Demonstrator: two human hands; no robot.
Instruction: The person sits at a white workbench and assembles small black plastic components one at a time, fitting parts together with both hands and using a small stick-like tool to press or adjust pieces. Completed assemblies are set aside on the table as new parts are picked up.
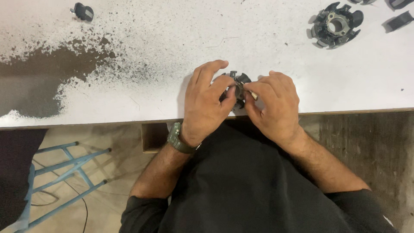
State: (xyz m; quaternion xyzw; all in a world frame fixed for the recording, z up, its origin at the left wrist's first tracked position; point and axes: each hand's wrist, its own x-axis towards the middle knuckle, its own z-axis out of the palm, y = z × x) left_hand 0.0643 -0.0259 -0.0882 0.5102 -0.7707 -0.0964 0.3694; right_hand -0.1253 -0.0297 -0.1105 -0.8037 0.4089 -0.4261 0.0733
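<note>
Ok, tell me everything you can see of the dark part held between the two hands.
The dark part looks like a small black round piece with lobes along its top edge, mostly hidden. It sits at the near edge of the white table. The left hand covers its left side; the right hand pinches its right side.

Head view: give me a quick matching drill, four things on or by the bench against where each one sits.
Things:
1. Round black part with metal hub
2. Small black piece
3. Dark part in the hands
4. Blue metal frame

Places:
A. Below the table, on the left
B. Far left of the table
C. Far right of the table
D. Near table edge, between left hand and right hand

Pairs: 1-C, 2-B, 3-D, 4-A
</note>
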